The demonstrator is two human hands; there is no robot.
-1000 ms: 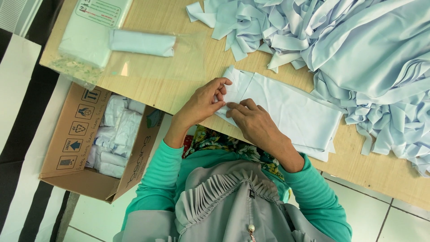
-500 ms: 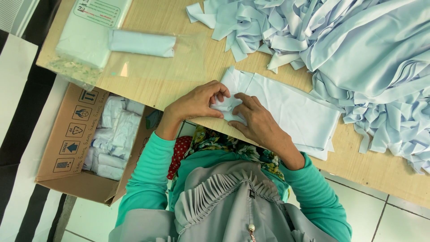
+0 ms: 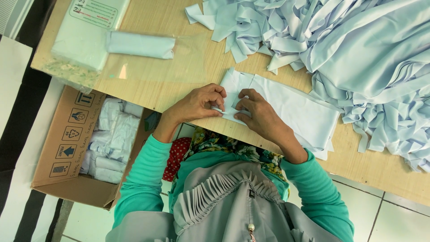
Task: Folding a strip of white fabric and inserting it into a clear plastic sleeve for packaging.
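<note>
Where both hands meet, folded cloth end (pale blue) between fingers.

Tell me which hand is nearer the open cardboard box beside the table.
Left. The left hand pinches the folded pale blue cloth just above and right of the cardboard box; the right hand grips the same cloth farther from the box.

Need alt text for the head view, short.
Both hands, left hand and right hand, pinch the near end of a folded pale blue cloth on a wooden table. A heap of the same fabric lies beyond; an open cardboard box of folded pieces sits below.
</note>
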